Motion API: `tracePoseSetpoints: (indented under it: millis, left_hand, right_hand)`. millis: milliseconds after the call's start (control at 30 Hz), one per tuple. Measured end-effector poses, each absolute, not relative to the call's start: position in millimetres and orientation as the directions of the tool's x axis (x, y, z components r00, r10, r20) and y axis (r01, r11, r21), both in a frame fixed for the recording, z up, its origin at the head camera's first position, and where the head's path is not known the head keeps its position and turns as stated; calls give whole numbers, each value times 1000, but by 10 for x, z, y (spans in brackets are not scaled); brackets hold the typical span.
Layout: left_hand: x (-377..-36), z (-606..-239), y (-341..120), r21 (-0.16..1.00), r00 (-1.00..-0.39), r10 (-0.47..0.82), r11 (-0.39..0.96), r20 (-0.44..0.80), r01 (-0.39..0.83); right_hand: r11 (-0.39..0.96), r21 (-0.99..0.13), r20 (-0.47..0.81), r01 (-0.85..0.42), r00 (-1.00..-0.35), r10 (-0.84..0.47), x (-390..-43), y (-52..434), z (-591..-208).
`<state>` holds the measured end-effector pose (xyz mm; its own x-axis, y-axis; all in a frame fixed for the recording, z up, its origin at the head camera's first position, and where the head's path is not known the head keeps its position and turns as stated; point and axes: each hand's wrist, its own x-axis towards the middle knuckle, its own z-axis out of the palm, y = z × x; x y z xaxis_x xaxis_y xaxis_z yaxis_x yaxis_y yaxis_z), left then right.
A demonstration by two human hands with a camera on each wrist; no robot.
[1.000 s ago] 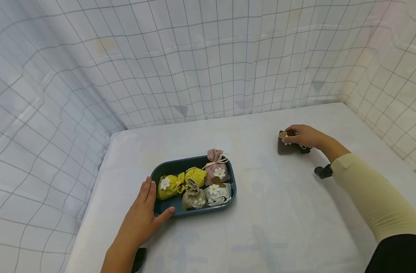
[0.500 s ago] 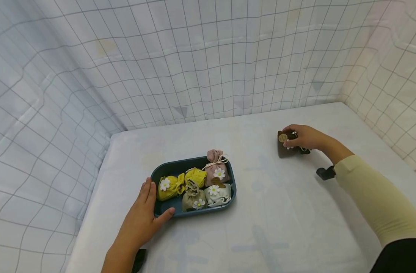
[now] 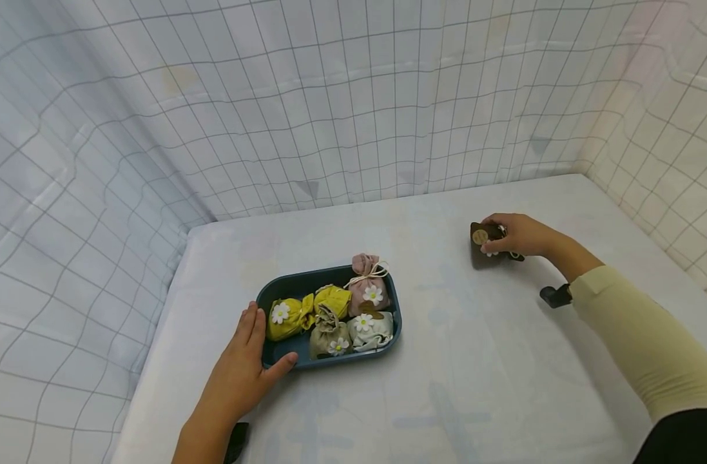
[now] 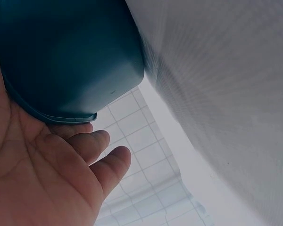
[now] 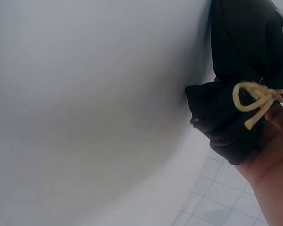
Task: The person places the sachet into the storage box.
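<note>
We see the right hand gripping a dark brown pouch far right on the bench, fingers curled over its top. The pouch sits on or just above the bench surface; we cannot tell which. A round tan tag shows on the pouch in the head view; any writing on it is too small to read. The right wrist view adds what the head view hides: a cream cord bow tied round the pouch neck, dark fabric bunched against the palm.

The left hand lies flat and relaxed, fingers straight against the left end of a dark teal tray, thumb along its near rim. The left wrist view shows only the tray's outer corner pressed into the palm, none of the contents.

In the tray, from the head view: two yellow pouches, a pink pouch, a beige pouch, a pale green pouch, four with white daisies. No readable labels.

The tray and the brown pouch are well apart. A grid-patterned curtain surrounds the bench. A cream sleeve covers the right arm.
</note>
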<state>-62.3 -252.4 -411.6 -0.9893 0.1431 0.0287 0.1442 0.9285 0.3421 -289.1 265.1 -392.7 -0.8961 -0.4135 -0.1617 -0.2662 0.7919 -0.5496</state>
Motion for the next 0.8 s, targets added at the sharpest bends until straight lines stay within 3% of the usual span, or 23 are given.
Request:
tracePoseSetpoints:
  millis: [800]
  left_hand:
    - [-625,-4124,-2531,338,-988,149,929,33,151]
  right_hand:
    - [768,-571,-69,-290,-915,-397,-2788,2462,-3665]
